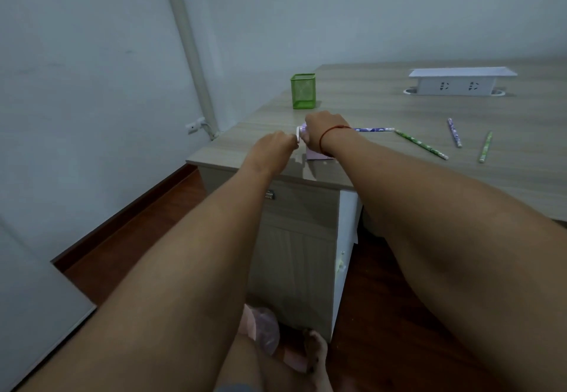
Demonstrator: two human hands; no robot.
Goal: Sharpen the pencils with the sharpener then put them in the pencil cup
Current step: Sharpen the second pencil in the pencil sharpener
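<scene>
A pink and purple sharpener stands near the desk's front left corner, mostly hidden by my hands. My right hand grips its top from above. My left hand pinches the white crank handle on its left side. A purple patterned pencil sticks out of the sharpener to the right, lying level. A green mesh pencil cup stands behind the sharpener; its inside does not show. Three loose pencils lie to the right: a green one, a purple one and another green one.
The wooden desk has a white socket box at the back right. Its left edge runs close to the wall and a white pipe. A drawer cabinet sits below the desk; my bare foot is on the dark floor.
</scene>
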